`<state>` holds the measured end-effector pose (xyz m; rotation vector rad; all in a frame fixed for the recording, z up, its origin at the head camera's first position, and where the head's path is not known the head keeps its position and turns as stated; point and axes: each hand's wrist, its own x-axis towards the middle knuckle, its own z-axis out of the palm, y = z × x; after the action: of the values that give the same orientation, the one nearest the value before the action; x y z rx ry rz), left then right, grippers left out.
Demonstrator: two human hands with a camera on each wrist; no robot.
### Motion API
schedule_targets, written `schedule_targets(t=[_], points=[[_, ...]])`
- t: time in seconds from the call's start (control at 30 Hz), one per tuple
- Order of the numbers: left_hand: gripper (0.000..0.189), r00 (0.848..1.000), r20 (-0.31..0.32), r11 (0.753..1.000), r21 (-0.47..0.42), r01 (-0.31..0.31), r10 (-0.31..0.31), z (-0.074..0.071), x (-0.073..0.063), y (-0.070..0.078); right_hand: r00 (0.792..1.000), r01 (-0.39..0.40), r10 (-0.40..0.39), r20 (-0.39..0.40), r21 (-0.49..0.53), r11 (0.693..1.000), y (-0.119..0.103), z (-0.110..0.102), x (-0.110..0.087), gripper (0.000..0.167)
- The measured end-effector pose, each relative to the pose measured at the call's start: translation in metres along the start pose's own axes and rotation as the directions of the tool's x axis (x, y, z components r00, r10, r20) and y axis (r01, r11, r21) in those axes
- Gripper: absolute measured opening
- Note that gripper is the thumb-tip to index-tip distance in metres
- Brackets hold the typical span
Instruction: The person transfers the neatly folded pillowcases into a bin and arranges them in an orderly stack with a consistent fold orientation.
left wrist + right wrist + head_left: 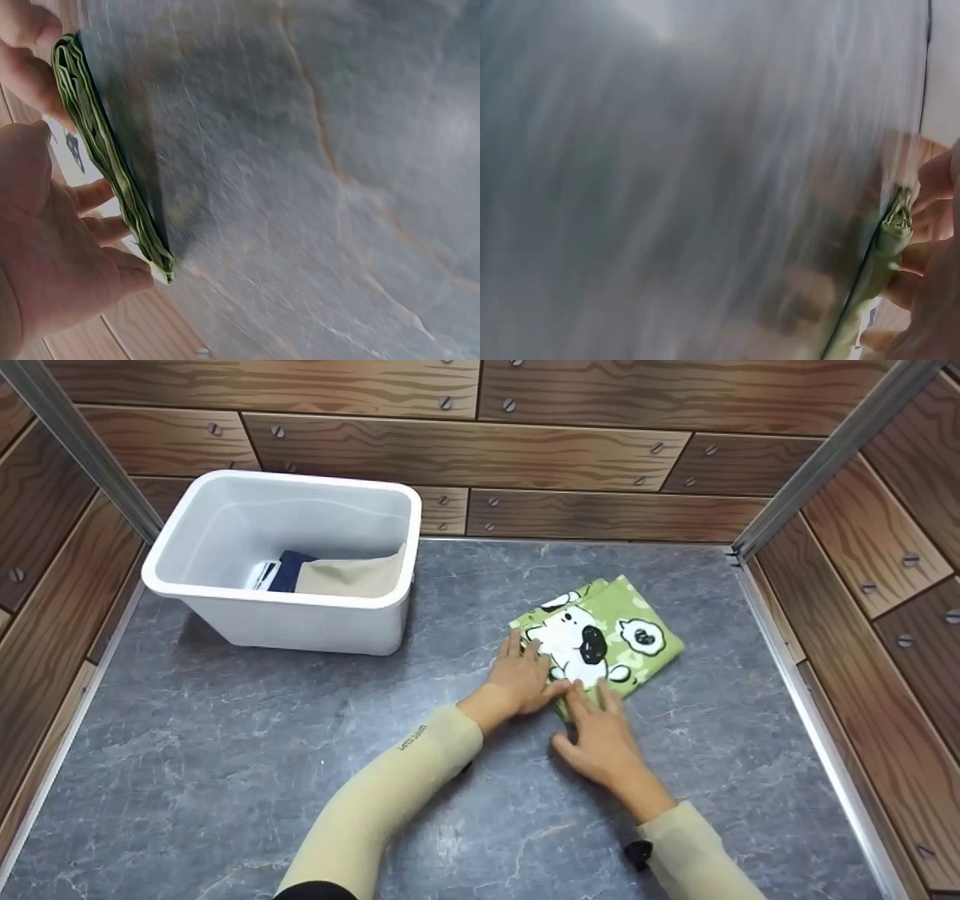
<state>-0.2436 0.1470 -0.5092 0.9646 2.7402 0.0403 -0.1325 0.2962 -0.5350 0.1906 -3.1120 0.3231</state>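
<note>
A green cloth (600,637) printed with a white cartoon animal lies folded into a flat square-like bundle on the grey tabletop. My left hand (521,675) rests on its near left edge with fingers spread. On the near corner, the fingertips of my right hand (604,735) touch the fabric. In the left wrist view, the stacked layers of the cloth (112,161) show edge-on, with the left hand (67,240) above them. The right wrist view is blurred; there the right hand (930,292) lies along the cloth (874,277).
At the back left stands a white plastic bin (300,619). Inside it are a beige fabric piece (352,575) and a dark blue one (289,570). Wood-patterned walls (555,457) enclose the grey tabletop (247,735), with metal strips along the sides.
</note>
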Motion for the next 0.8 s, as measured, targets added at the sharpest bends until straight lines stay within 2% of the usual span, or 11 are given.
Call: schedule_targets(t=[0.2,0.33,0.4,0.5,0.57,0.63,0.73,0.8], points=[[0.073,0.999,-0.003,0.999,-0.003,0.047,-0.047,0.001,0.003,-0.013,0.998,0.03,-0.032,0.052,0.036,0.999,-0.024,0.005,0.005,0.082],[0.066,0.998,0.011,0.997,0.027,0.069,-0.07,0.001,0.002,-0.02,0.995,0.064,-0.072,0.067,0.106,0.992,-0.029,0.007,0.007,0.082],[0.063,0.997,0.013,0.996,0.039,0.08,-0.081,0.0,0.002,-0.022,0.994,0.086,-0.098,0.057,0.178,0.98,-0.026,0.005,0.007,0.078],[0.064,0.997,0.009,0.995,0.068,0.076,-0.077,0.0,0.0,-0.02,0.989,0.142,-0.144,-0.011,0.273,0.952,-0.014,-0.001,0.005,0.07],[0.068,0.999,0.006,0.995,0.085,0.048,-0.049,0.0,-0.006,-0.014,0.985,0.17,-0.157,-0.068,0.286,0.943,0.001,-0.007,0.003,0.065],[0.072,1.0,-0.004,0.994,0.105,0.0,0.0,0.0,-0.012,-0.005,0.984,0.167,-0.143,-0.109,0.262,0.95,0.019,-0.013,0.003,0.063],[0.074,0.995,-0.016,0.987,0.123,-0.099,0.102,0.002,-0.021,0.01,0.989,0.099,-0.076,-0.124,0.2,0.975,0.05,-0.02,0.005,0.064],[0.073,0.984,-0.019,0.974,0.141,-0.175,0.179,0.007,-0.025,0.017,0.992,0.051,-0.031,-0.121,0.165,0.985,0.068,-0.021,0.008,0.065]])
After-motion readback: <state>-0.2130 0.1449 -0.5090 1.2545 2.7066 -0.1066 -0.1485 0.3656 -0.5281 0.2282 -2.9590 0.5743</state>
